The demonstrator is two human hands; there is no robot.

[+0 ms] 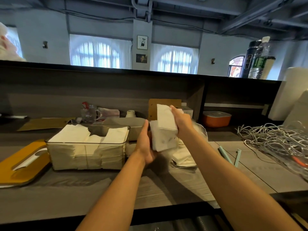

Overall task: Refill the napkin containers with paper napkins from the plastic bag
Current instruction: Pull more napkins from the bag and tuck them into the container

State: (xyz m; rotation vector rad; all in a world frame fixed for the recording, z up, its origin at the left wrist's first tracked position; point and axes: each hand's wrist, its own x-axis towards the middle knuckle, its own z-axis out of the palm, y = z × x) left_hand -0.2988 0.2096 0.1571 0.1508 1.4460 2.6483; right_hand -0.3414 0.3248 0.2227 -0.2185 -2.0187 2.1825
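Now mid-transfer: your hands, left (145, 144) and right (180, 120), both grasp napkins (164, 129), lifted above bag (183, 157). Container (86, 145) left of left hand, nearly full. Next: square stack, lower into gap.

Grey wood-grain counter (166, 189) in foreground, seam lines at right. Behind it a raised back panel w/ dark ledge (100, 66) along top; recessed shelf (233, 105) at right. Pale grey-blue walls beyond. Two arched windows (97, 52) (176, 60) w/ sheer white curtains, daylight coming through, bright and cool. Smaller arched window w/ coloured glass (235, 66) far right. Two framed pics (142, 42) on pillar btwn the big windows. Small wall fixtures (45, 44) either side. Exposed beams and pipes (143, 7) on ceiling, painted grey.
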